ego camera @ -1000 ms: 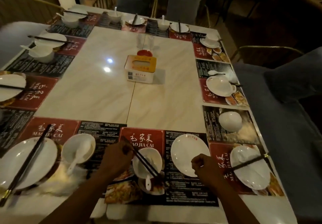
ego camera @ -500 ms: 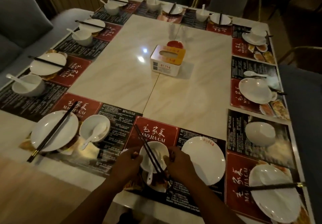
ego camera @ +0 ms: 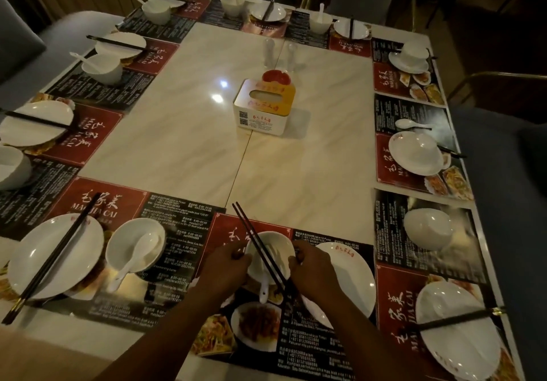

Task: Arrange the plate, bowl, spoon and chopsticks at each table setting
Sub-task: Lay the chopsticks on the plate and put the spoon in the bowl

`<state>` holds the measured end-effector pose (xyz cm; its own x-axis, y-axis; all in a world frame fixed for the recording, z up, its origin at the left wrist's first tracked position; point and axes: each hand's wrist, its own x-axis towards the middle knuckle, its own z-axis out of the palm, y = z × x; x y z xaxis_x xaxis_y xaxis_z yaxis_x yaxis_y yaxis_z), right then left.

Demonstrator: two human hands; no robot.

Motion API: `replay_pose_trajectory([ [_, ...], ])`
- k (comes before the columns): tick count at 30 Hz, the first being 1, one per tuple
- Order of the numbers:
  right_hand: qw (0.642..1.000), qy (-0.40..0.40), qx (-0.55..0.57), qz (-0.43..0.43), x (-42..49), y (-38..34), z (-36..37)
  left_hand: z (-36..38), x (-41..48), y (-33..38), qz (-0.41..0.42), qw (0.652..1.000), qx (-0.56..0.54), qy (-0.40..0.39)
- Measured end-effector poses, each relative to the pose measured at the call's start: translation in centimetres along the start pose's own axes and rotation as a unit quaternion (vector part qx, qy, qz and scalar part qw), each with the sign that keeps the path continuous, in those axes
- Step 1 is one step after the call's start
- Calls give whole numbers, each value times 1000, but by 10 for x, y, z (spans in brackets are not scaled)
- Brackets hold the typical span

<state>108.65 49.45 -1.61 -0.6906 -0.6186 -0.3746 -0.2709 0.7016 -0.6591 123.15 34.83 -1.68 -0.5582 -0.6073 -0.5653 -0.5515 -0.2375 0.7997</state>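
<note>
Marble tabletop in a dim dining room, ringed with red-and-black printed placemats, carries white crockery at every seat. At the near edge my left hand and right hand flank a white bowl, fingers curled onto its rim from either side and gripping it. Black chopsticks lie slantwise across the bowl's mouth, their far ends reaching past the rim over the red mat panel and their near ends running under my right hand. A white spoon sits in the bowl, its handle poking over the near rim toward me. Just right of the bowl, partly beneath my right hand, lies the plate.

To my left, the neighbouring plate bears a diagonal pair of sticks, with a second bowl beside it holding a second spoon. At the near right corner, the corner plate has corner sticks laid across it. Beyond it an upturned bowl rests on a mat. Farther along the right edge sits a side plate with a loose spoon just beyond it. At the centre stands a tissue box with a yellow top. Along the far edge, more bowls with spoons alternate with plates crossed by chopsticks.
</note>
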Motion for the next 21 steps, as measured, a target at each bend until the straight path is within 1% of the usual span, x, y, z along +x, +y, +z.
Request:
replay_pose_trajectory([
  [5,999,34,-5,14,24,3,-15,12,31,22,14,999,34,-41],
  [8,998,42,-9,37,37,6,-20,16,47,33,21,996,68,-48],
  [11,997,49,17,55,44,6,-23,19,56,41,-3,997,37,-72],
  [14,996,51,31,64,45,5,-25,20,61,45,-5,996,35,-80],
  [17,994,41,52,89,40,0,-29,18,66,47,-14,996,34,-78],
  [19,992,22,62,109,29,-2,-33,15,70,51,-5,995,78,-65],
  [21,990,-23,70,118,15,0,-38,13,76,56,7,992,115,-53],
])
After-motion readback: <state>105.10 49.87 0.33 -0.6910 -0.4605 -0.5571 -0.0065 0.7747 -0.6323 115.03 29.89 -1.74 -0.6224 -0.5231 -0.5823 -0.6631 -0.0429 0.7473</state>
